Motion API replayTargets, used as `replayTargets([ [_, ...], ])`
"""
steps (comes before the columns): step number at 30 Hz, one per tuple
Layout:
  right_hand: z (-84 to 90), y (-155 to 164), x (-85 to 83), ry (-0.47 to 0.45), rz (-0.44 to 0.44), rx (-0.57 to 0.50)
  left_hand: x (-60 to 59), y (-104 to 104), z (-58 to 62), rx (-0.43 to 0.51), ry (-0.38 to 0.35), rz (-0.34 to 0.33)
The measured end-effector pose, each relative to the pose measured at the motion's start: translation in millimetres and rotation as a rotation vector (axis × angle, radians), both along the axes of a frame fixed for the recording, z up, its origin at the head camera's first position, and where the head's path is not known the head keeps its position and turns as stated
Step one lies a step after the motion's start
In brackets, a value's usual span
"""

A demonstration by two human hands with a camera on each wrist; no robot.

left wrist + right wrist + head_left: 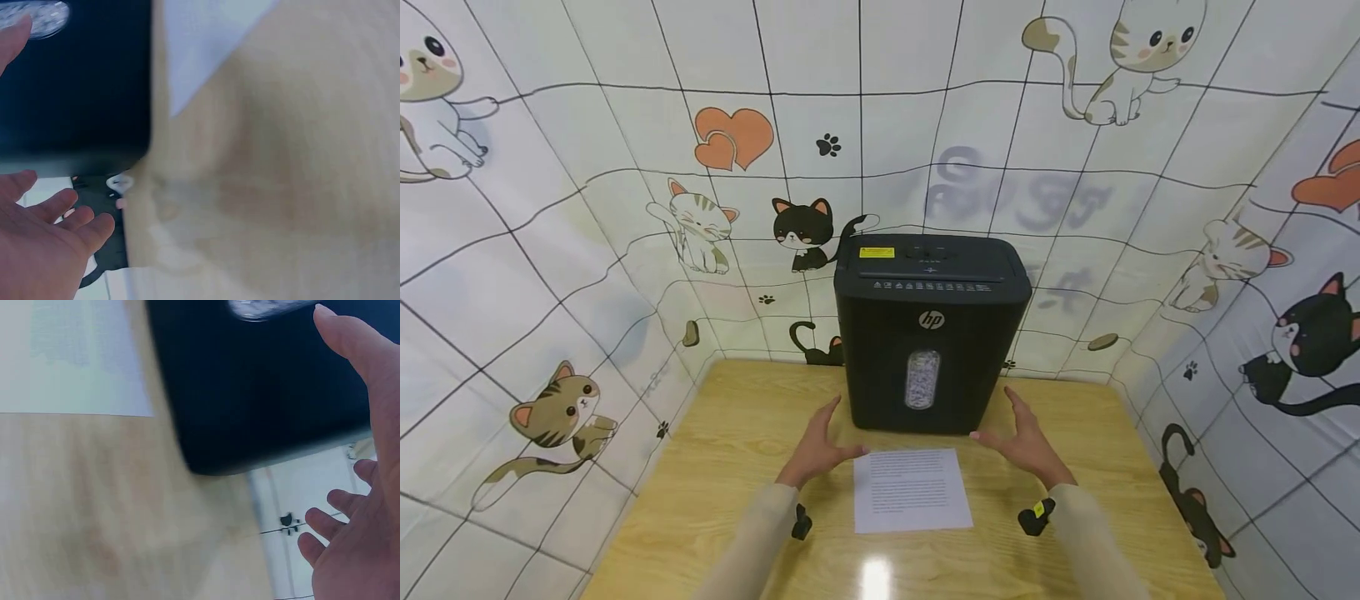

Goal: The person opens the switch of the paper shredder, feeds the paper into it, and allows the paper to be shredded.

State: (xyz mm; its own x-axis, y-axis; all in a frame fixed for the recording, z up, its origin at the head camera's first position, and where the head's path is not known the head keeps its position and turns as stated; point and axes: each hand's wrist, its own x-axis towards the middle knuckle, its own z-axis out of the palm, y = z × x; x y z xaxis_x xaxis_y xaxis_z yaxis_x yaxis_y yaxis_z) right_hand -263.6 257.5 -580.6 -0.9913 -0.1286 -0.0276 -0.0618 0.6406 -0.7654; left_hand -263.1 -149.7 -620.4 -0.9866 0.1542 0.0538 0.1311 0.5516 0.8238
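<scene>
A black HP paper shredder [880,367] stands upright on the wooden table, with paper shreds showing through its front window [922,379]. In front of it lies a printed sheet of paper [912,493]. My left hand [814,446] is by the shredder's lower left side, fingers spread and thumb near the sheet's upper left corner. On the other side, my right hand [1028,443] is by the lower right corner, its thumb apart from the fingers. Neither hand holds anything. Both wrist views show each hand's fingers [94,232] [325,524] beside the shredder; contact cannot be told.
A light wooden table [737,417] carries the shredder and the sheet. Behind it and at both sides hang white gridded sheets [865,125] with cartoon cats. The shredder stands near the table's back edge. A small black device [1036,517] is worn at the right wrist.
</scene>
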Motion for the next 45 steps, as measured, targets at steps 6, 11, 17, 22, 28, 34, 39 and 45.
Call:
replayTargets([
  [6,-25.0,-17,7.4,-0.013,0.015,0.035,13.3,10,-22.9,-0.1,0.027,-0.076],
  [11,-40.4,-31,13.8,-0.025,0.007,0.036,20.9,19,-38.1,-0.176,0.062,-0.148],
  [17,-58.8,-42,21.4,-0.032,0.047,0.079,25.2,27,-50.1,-0.241,0.08,-0.196],
  [22,-70.8,-56,25.1,0.032,0.099,0.118,33.0,30,-49.4,-0.313,0.075,-0.214],
  [28,-84.2,-70,23.4,0.146,0.138,0.222,42.2,35,-41.9,-0.416,0.112,-0.242],
  [34,-89.5,-79,25.3,0.224,0.161,0.344,46.5,38,-42.1,-0.478,0.155,-0.231],
  [39,-85.0,-82,29.2,0.215,0.168,0.38,47.4,39,-42.3,-0.5,0.17,-0.234],
  [45,-82.1,-83,32.6,0.2,0.164,0.398,47.3,39,-47.3,-0.5,0.191,-0.254],
])
